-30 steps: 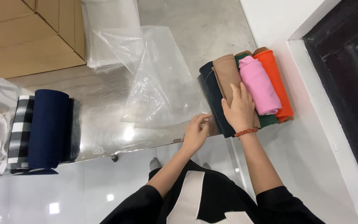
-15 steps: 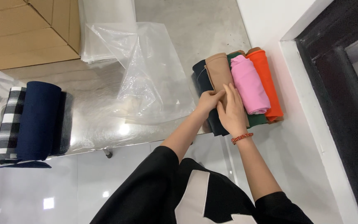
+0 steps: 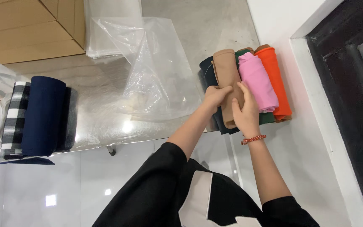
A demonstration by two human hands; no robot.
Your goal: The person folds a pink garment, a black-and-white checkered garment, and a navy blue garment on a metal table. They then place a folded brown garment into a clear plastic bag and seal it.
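A row of rolled cloths lies at the right end of the metal table (image 3: 106,96). A tan cloth roll (image 3: 225,69) rests on top of a dark navy roll (image 3: 206,71). My left hand (image 3: 215,96) grips the tan roll's left side. My right hand (image 3: 246,111), with a red bracelet at the wrist, clasps its near end. Beside it lie a pink roll (image 3: 257,82), an orange roll (image 3: 276,75) and a green one (image 3: 267,119) underneath.
A crumpled clear plastic bag (image 3: 156,71) lies mid-table with a stack of flat bags (image 3: 106,25) behind it. At the left sit a navy roll (image 3: 43,115) and a black-and-white checked cloth (image 3: 15,115). Cardboard boxes (image 3: 26,27) stand at the back left. A white wall (image 3: 316,105) runs along the right.
My left hand has come from the table edge up onto the tan roll, joining my right hand. Both hands now clasp that roll.
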